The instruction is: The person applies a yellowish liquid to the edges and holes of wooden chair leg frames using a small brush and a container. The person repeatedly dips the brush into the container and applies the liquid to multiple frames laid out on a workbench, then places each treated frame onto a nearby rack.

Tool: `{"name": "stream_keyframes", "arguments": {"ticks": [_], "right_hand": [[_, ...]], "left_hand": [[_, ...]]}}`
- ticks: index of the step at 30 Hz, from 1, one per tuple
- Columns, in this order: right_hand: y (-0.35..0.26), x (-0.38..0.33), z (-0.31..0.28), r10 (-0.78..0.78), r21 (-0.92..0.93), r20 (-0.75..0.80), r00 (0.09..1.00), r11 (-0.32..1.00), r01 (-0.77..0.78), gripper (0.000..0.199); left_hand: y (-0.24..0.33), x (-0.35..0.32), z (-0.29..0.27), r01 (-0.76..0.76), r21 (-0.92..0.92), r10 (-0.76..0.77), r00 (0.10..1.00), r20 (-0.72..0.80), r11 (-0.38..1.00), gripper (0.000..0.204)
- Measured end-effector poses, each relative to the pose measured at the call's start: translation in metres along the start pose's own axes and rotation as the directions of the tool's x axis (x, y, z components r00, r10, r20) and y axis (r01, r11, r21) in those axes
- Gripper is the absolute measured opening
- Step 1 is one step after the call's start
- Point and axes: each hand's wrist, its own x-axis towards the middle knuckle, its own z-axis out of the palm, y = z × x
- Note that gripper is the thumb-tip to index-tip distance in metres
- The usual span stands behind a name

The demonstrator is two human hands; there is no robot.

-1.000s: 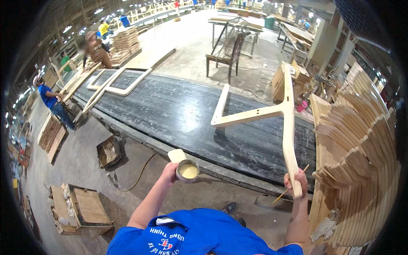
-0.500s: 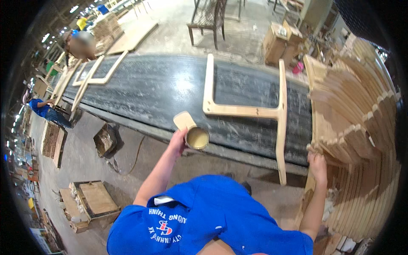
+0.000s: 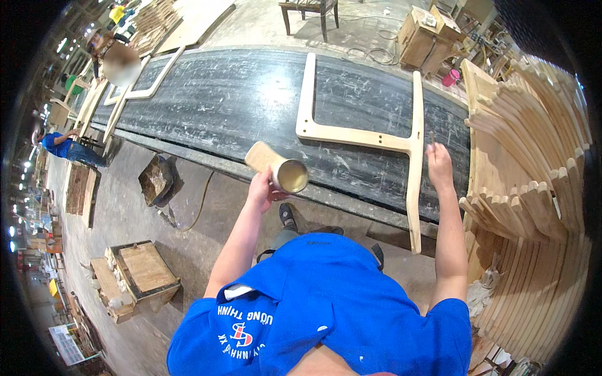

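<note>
My left hand (image 3: 263,189) is closed round a small round can (image 3: 293,176) holding pale yellow paste. A flat, light wooden piece (image 3: 266,158) sticks out beside the can from the same hand. My right hand (image 3: 439,164) has its fingers drawn together just right of a wooden chair frame (image 3: 351,136); a thin dark tip shows above the fingers, too small to name. The frame lies on a long black table (image 3: 238,106), its crosspiece running from an upright leg into a long curved rail (image 3: 414,169) that overhangs the near edge. Dark holes show in the frame.
Stacked curved wooden parts (image 3: 533,213) stand close on my right. More frames (image 3: 135,94) lie at the table's far left, near two people. On the floor are a dark bin (image 3: 157,180), a hose (image 3: 202,207) and a wooden box (image 3: 147,269). A wooden cabinet (image 3: 426,41) stands beyond the table.
My right hand has moved from the stacked parts at the right to beside the frame's curved rail. My left hand still holds the can. The whole view has shifted slightly.
</note>
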Motion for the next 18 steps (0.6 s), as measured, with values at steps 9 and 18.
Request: {"name": "stream_keyframes", "arguments": {"ticks": [9,18], "right_hand": [[0.060,-0.039,0.096,0.677,-0.418,0.326,0.660,0.729,-0.542,0.069],[0.012,-0.016,0.047,0.343,0.455,0.755,0.559,0.339,-0.823,0.021]], "left_hand": [[0.000,-0.018,-0.056,-0.015,-0.112,0.000,0.991,-0.136,0.994,0.048],[0.016,-0.006,-0.100,-0.085,-0.267,0.065,0.995,-0.080,0.960,0.049]]}}
